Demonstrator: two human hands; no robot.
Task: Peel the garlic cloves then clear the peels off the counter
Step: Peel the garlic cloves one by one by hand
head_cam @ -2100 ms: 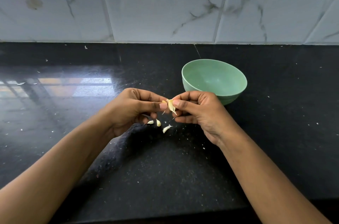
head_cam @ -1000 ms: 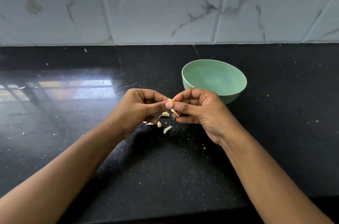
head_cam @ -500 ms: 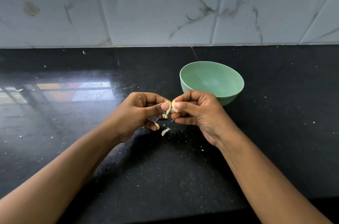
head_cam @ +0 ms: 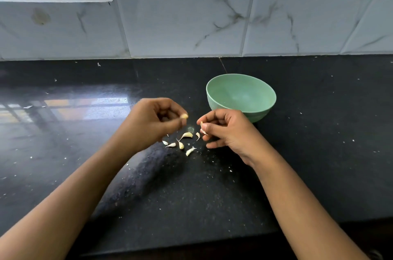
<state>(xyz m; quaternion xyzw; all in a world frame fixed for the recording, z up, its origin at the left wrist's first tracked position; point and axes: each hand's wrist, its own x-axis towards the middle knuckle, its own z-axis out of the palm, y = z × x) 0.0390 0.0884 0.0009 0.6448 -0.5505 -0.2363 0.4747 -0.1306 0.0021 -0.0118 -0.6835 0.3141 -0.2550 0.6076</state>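
My left hand (head_cam: 148, 123) pinches a small yellowish garlic clove (head_cam: 184, 116) at its fingertips, a little above the black counter (head_cam: 191, 196). My right hand (head_cam: 225, 130) pinches a pale piece of peel (head_cam: 203, 128) between thumb and fingers. The two hands are apart, with a gap between them. Below that gap several pale peel scraps and garlic pieces (head_cam: 187, 135) lie scattered on the counter. A green bowl (head_cam: 241, 94) stands just behind my right hand, and nothing is visible inside it.
A marble-tiled wall (head_cam: 191, 15) rises behind the counter. Tiny white flecks dot the black surface. The counter's front edge (head_cam: 191, 244) runs along the bottom of the view.
My hands were together working on one clove; now they have pulled apart, the left keeping the clove and the right a piece of peel. More scraps lie on the counter.
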